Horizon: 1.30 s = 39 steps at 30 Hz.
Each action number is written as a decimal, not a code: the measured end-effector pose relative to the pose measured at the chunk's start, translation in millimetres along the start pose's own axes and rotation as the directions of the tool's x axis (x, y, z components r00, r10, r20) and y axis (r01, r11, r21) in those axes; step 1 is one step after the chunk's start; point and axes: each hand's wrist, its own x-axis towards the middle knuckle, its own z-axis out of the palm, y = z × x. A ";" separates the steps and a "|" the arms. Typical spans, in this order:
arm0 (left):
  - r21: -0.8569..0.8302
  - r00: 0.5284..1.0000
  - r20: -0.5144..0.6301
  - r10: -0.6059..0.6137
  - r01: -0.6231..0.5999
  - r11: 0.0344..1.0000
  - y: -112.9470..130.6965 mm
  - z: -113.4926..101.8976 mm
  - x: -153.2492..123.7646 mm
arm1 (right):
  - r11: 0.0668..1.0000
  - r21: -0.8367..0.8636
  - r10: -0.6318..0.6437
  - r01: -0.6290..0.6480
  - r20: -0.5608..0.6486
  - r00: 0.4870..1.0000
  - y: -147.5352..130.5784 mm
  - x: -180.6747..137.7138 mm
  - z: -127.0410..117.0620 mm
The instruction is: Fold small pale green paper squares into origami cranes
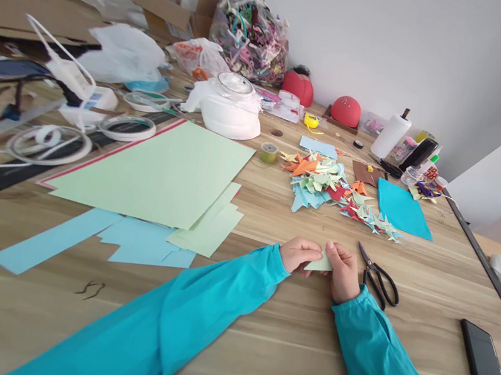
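Observation:
A small folded piece of pale green paper (pixel 320 263) is pinched between my two hands, just above the table. My left hand (pixel 299 254) grips its left side with closed fingers. On the other side, the thumb of my right hand (pixel 342 272) presses against the paper; the remaining fingers curl behind it and are partly hidden. Black-handled scissors (pixel 378 282) lie to the right of my right hand. Beyond my hands rests a pile of folded paper cranes (pixel 319 180) in orange, green, blue and red.
Large green sheets (pixel 161 172) and blue paper strips (pixel 54 241) lie at left. A black phone (pixel 485 374) is near the right edge. Behind stand a white bundle (pixel 231 114), a green thread spool (pixel 268 152) and red pincushions (pixel 346 111). Cables (pixel 53 145) clutter the far left.

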 end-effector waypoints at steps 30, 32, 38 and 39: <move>0.076 0.999 -0.040 0.021 -0.017 0.997 3.9 -0.3 -1.9 | 0.976 0.202 0.102 -0.081 -0.096 0.990 -3.6 2.7 -0.6; 0.080 0.998 -0.051 0.024 -0.020 0.997 4.6 0.3 -2.7 | 0.978 0.193 0.099 -0.079 -0.101 0.990 -4.4 2.6 -0.4; 0.097 0.997 -0.070 0.041 -0.034 0.995 4.9 -0.5 -2.2 | 0.975 0.211 0.087 -0.065 -0.097 0.991 -2.8 3.3 -0.9; 0.085 0.997 -0.072 0.037 -0.031 0.996 4.9 -1.1 -1.6 | 0.973 0.223 0.082 -0.059 -0.094 0.992 -2.3 3.8 -1.4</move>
